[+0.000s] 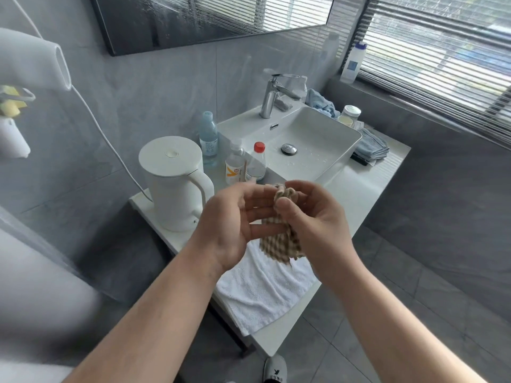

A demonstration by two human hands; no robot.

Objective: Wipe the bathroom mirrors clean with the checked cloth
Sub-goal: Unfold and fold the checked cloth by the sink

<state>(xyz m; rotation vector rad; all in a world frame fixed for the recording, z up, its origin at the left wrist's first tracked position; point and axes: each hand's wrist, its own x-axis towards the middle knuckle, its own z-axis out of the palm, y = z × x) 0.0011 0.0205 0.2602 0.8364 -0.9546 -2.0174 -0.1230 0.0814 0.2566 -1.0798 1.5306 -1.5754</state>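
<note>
Above the white folded towel, the right hand pinches the bunched beige-and-white checked cloth while the relaxed left hand's straight fingers touch it; loosely held, it may drop before reaching the dark-framed wall mirror.

Checked cloth beige-white, bunched, hanging above counter; mirror wall-mounted, streaked.
</note>
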